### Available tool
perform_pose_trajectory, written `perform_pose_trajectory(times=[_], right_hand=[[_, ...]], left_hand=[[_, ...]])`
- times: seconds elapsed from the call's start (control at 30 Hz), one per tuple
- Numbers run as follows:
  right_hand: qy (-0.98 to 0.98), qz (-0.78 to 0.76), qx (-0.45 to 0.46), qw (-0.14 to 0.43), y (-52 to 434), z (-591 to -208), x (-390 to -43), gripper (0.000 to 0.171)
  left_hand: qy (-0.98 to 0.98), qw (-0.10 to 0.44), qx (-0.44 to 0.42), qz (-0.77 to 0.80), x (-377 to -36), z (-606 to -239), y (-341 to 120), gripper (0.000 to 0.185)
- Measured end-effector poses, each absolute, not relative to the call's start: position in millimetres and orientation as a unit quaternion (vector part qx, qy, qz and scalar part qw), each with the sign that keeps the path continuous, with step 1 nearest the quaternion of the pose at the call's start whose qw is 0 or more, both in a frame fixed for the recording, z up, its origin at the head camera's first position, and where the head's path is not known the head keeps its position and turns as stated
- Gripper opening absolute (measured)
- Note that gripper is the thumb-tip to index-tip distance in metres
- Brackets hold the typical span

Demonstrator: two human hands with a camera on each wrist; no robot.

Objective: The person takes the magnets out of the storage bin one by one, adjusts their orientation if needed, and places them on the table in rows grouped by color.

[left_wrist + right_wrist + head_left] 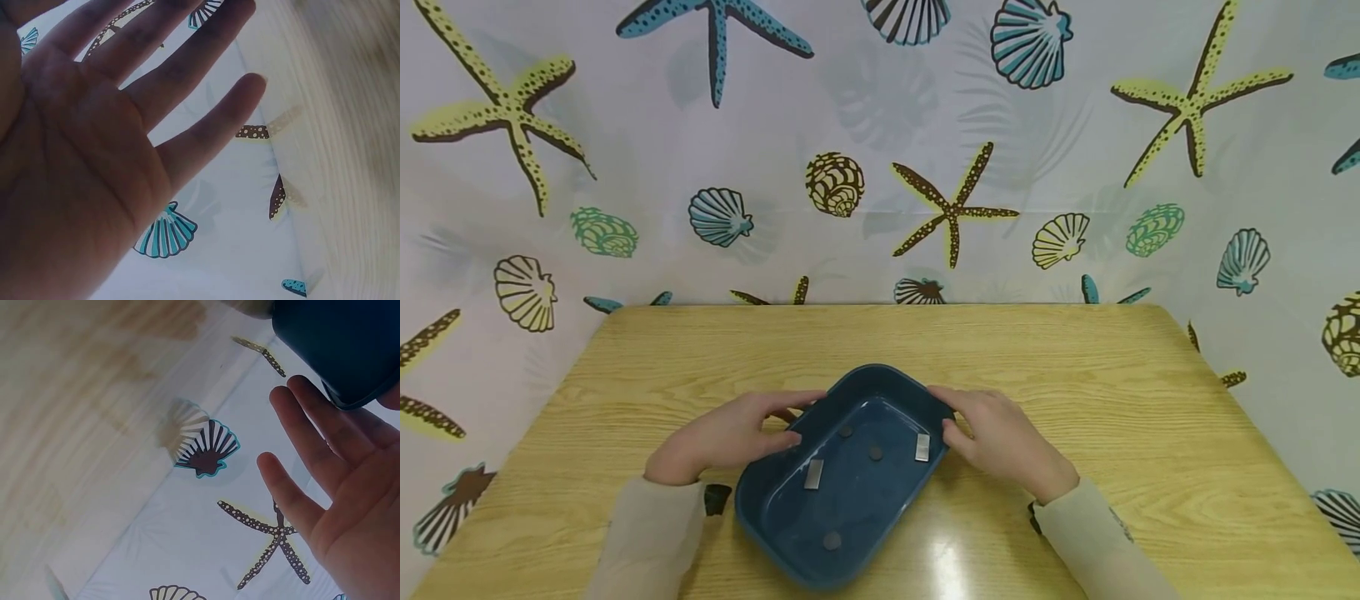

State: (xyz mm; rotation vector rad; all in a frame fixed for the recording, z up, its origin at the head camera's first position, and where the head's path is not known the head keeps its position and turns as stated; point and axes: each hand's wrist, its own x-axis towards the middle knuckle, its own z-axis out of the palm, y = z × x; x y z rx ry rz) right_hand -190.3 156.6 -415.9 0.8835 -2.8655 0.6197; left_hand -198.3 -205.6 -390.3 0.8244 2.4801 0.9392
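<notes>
A dark blue tray point(850, 492) with rounded corners stands slantwise between my hands. Inside lie two silvery rectangular pieces, one silver piece point(814, 474) on the left and another silver piece point(922, 447) on the right, along with three dull round discs point(832, 541). My right hand point(1003, 437) pinches the tray's far right rim; the right wrist view shows the tray's wall point(337, 350) between thumb and fingers. At the tray's left side, my left hand point(730, 433) has its thumb and forefinger by the rim. Its fingers point(187, 75) look straight and spread in the left wrist view.
The wooden table point(1150, 400) lies beneath the tray and hands. Behind it and at both sides hangs a white cloth point(880, 117) printed with starfish and shells. Dark bands point(717, 499) show at both sleeve cuffs.
</notes>
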Motion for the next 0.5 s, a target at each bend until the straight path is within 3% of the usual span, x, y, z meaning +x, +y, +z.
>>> perform_pose_trajectory(times=[0.5], right_hand=[[-0.935,0.210,0.282,0.041,158.7,-413.3,-190.3,0.055]], left_hand=[[0.927,0.071,0.240,0.280,-202.5,-400.1,-197.1,0.048]])
